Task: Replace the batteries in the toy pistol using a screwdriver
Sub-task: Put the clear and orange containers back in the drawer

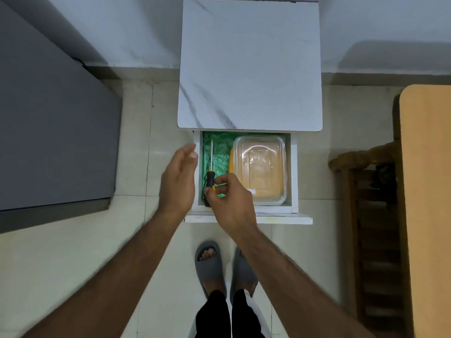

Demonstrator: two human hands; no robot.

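The open drawer (294,172) under the marble-topped cabinet (249,69) is crowded: a clear lidded container (260,169) fills its right side, leaving a narrow strip over green plastic (217,152) at left. There the right hand (229,198) pinches the screwdriver (210,178), black-and-yellow handle, thin shaft pointing away. The left hand (179,181) hovers flat-fingered beside the drawer's left wall, holding nothing

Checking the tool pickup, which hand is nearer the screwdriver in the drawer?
Right. The right hand pinches the screwdriver by its handle; the left hand hovers open beside the drawer, just left of the tool, not touching it.
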